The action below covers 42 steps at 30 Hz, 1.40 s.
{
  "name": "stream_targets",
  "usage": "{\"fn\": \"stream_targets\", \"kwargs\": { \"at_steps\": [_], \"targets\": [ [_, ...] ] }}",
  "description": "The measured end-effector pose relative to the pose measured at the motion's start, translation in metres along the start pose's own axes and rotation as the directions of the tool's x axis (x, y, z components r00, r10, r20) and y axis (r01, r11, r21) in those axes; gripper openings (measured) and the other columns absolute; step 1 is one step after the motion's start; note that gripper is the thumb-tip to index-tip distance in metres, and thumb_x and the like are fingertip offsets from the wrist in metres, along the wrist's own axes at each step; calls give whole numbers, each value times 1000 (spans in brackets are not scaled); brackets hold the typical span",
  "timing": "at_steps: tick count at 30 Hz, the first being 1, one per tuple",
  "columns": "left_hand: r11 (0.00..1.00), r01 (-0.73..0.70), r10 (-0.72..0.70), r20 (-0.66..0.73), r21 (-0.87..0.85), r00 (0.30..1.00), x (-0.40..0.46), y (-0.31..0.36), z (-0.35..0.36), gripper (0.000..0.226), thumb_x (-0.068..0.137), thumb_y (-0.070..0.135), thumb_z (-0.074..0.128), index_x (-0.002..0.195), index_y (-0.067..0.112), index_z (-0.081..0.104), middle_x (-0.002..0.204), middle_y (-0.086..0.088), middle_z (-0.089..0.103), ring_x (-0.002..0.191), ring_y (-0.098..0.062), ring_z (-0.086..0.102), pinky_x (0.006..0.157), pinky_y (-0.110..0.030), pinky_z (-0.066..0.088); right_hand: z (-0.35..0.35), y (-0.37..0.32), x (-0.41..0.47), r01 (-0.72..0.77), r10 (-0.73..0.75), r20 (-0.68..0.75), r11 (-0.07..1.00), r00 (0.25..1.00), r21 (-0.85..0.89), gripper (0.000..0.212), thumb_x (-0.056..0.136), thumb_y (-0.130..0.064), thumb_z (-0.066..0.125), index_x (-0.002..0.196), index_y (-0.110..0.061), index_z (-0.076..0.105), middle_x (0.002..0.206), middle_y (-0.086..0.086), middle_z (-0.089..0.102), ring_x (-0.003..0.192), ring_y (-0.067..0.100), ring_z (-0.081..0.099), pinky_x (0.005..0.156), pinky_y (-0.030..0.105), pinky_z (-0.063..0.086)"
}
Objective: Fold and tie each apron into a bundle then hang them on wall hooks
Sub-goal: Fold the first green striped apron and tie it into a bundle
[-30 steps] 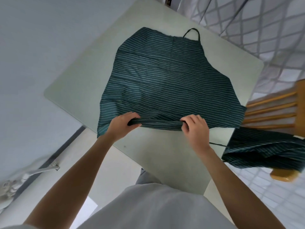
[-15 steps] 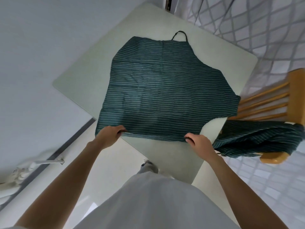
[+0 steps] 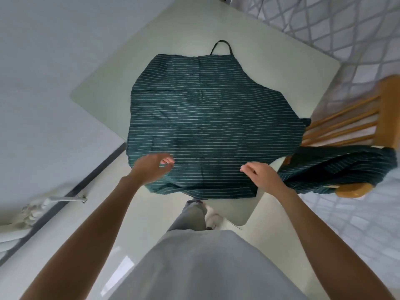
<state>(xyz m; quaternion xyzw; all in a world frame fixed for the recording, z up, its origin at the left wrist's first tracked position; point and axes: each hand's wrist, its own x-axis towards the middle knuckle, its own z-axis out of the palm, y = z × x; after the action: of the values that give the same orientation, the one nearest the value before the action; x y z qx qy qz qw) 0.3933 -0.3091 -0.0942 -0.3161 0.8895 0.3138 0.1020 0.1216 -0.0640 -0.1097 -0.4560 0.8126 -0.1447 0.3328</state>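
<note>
A dark green apron with thin white stripes [image 3: 207, 118] lies spread flat on the white table [image 3: 104, 87], its neck loop [image 3: 220, 45] at the far end and its hem hanging over the near edge. My left hand [image 3: 153, 167] hovers over the hem's left part, fingers loosely curled and apart, holding nothing. My right hand [image 3: 262, 174] hovers over the hem's right part, fingers apart, also holding nothing. A second striped green apron [image 3: 337, 167] lies bunched over the wooden chair [image 3: 387, 109] at the right.
The table stands in a corner by a pale wall [image 3: 43, 61] on the left. A patterned curtain [image 3: 324, 22] hangs at the back right. A pale pipe-like fixture [image 3: 54, 200] lies on the floor at the left.
Both hands pulled the apron's hem toward me over the near table edge, then let it go; they now hover above it with fingers apart.
</note>
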Motion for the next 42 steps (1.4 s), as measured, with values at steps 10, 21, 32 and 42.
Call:
{"fn": "stream_targets", "kwargs": {
  "at_steps": [10,21,32,42],
  "targets": [
    [980,-153,147,50,125,988,154,84,8,38,96,30,48,134,25,45,138,-3,48,112,-25,55,96,-43,46,-81,63,63,-285,311,-513,950,800,131,22,93,-8,51,110,-14,64,103,7,67,90,24,62,76,38,52],
    [962,-177,162,88,207,983,233,183,62,75,88,51,53,149,26,15,158,-2,9,144,-25,9,116,-46,14,-155,166,121,-366,288,-387,920,876,-143,30,87,-7,60,117,-12,61,115,16,62,105,34,54,90,40,45],
    [940,-9,-38,131,340,991,250,225,101,95,81,66,52,150,28,-2,157,-8,-15,144,-27,-15,114,-58,1,-258,211,146,-285,505,-401,823,765,492,25,96,-20,49,119,-9,51,110,3,57,99,16,55,82,25,41],
    [946,39,-39,-6,321,999,267,248,105,80,82,65,51,148,34,17,158,-4,-1,145,-29,-4,113,-60,6,-237,209,176,-36,-7,-355,993,935,-115,35,92,-19,54,127,-18,51,136,7,47,128,24,40,107,38,30]
  ]
}}
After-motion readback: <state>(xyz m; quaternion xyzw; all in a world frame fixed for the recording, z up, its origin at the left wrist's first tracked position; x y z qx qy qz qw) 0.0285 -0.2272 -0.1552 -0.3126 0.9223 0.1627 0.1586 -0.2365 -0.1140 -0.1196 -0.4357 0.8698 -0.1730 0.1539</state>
